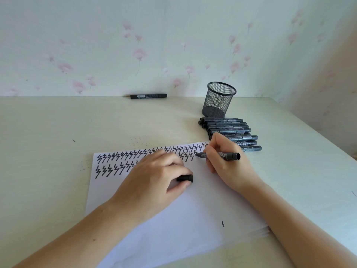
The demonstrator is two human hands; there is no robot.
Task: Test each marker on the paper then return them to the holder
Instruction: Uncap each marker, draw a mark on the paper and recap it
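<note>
Paper [173,219] pinned flat by left hand [152,180], fingers curled round cap [185,178]; right hand [224,161] fingers clamped on marker [220,155], tip writing.

From my remote seat I see a pale cream tabletop [58,122] running back to a flowered wall. Directly on it lies a white sheet of paper [173,219] marked with two rows of black zigzag strokes. Beyond the paper's far right corner stands an upright black wire-mesh pen holder [219,99]. Between that holder and the paper, a row of capped black markers [228,128] lies side by side, touching one another. Well to the left of the holder, one single black marker [148,96] lies flat along the wall edge. Small dark ink specks [138,139] dot the surface left of the holder, just beyond the paper.
</note>
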